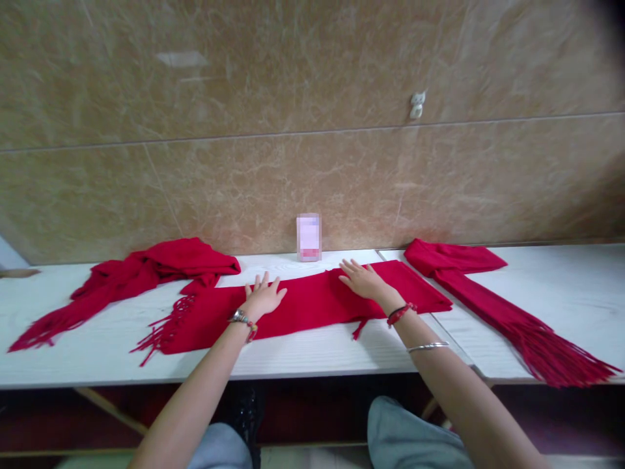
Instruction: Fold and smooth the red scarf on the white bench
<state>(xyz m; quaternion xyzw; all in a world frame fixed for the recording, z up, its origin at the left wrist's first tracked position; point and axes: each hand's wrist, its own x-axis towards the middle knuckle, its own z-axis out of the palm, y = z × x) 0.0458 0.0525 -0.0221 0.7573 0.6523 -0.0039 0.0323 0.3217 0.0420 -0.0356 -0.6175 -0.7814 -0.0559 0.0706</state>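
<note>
A red scarf (307,306) lies folded lengthwise across the white table in front of me, its fringe spread at the left end. My left hand (264,298) rests flat on its left half, fingers spread. Over the right half, my right hand (361,279) lies flat with fingers apart, close to the far edge. Neither hand grips the cloth. A small tuft of fringe pokes out below the near edge, left of my right wrist.
A crumpled red scarf (161,267) lies at the left, and another folded red scarf (488,303) at the right, its fringe reaching the table's front edge. A blurred upright card or phone (309,238) leans on the tiled wall (273,182). The white table (312,358) has a seam at right.
</note>
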